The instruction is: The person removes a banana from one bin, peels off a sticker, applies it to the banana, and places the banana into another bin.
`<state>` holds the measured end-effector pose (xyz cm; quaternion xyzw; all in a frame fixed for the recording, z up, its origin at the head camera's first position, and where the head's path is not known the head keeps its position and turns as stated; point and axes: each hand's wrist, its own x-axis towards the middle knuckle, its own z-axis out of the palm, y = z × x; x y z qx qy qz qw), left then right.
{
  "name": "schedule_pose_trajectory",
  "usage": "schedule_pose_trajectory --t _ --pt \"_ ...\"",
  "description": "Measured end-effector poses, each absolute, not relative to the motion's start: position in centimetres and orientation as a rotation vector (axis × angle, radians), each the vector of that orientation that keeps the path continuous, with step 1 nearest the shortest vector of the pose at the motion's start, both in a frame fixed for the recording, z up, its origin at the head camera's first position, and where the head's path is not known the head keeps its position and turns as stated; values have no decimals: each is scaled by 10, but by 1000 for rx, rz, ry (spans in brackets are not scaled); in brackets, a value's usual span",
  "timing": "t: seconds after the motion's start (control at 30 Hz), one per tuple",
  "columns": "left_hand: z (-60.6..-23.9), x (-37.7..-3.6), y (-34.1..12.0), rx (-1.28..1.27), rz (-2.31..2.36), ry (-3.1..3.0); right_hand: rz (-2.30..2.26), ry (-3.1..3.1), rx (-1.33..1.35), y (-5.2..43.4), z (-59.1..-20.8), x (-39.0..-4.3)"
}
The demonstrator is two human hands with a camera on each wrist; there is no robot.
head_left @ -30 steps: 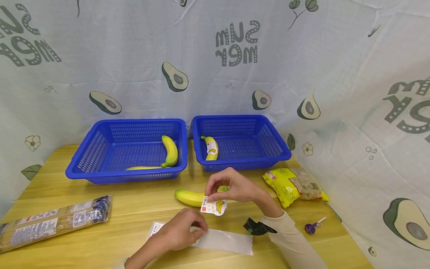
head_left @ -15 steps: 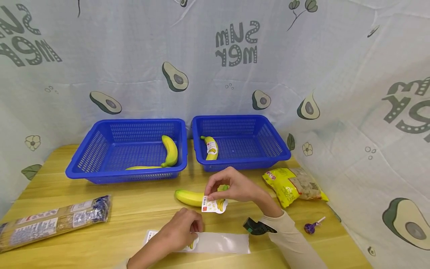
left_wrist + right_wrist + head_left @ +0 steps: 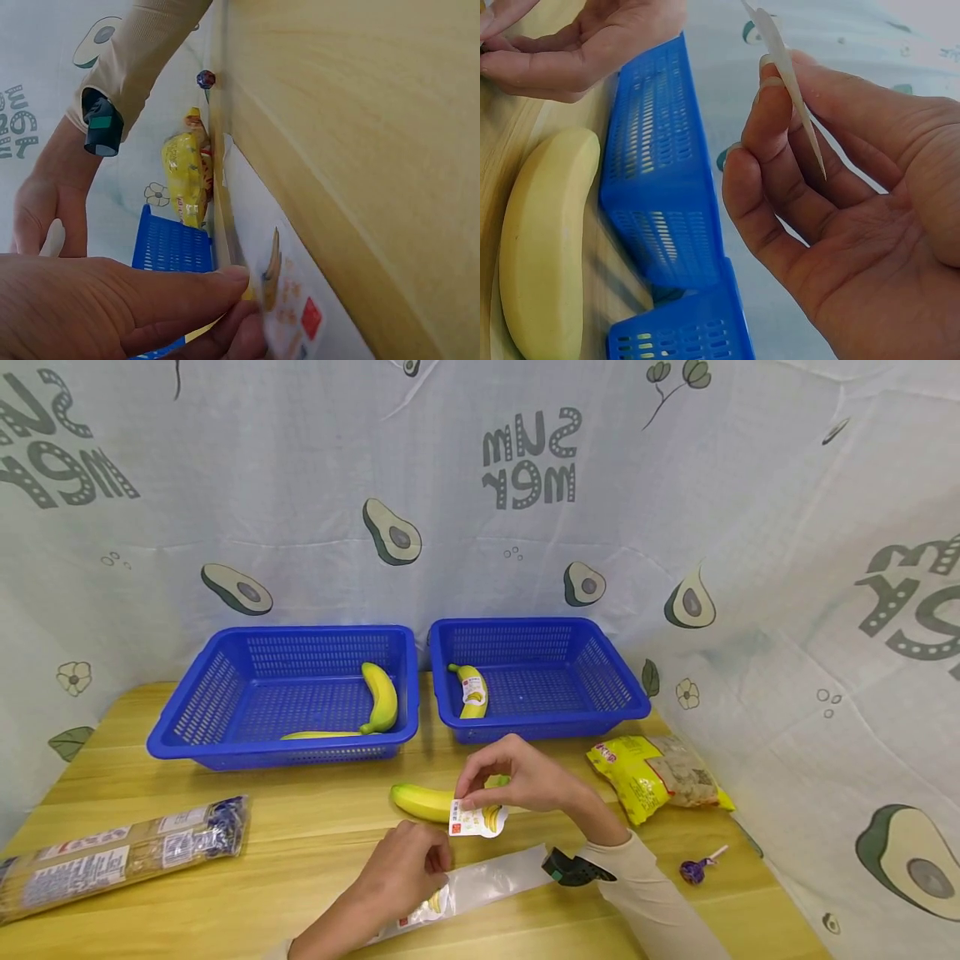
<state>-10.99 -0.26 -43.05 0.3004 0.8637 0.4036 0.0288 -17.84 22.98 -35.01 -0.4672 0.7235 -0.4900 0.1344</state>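
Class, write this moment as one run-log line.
right hand: pinches sticker | left hand: holds sticker strip | loose banana: on table | right basket: stickered banana inside | left basket: two bananas showing

The left forearm (image 3: 330,927) slants in from the bottom of the head view, the left hand (image 3: 405,870) turned back-up, with thumb and fingers closed in a pinch. The right forearm (image 3: 660,893), in a pale sleeve, reaches in from the lower right; the right hand (image 3: 517,777) points leftward, farther out, thumb and fingertips pinching, the remaining fingers curved. The hands stay apart
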Motion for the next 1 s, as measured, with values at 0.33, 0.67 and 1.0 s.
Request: schedule_pose_trajectory --t 0.33,0.67,1.0 --pt "-389 -120 -25 897 1385 2350 -1428 2090 -1354 227 -353 -180" --pt "-366 -129 -30 850 1579 2264 -1445 2078 -1348 225 -354 -179" --pt "-367 -137 -29 814 1593 2318 -1411 2162 -1284 228 -356 -182"
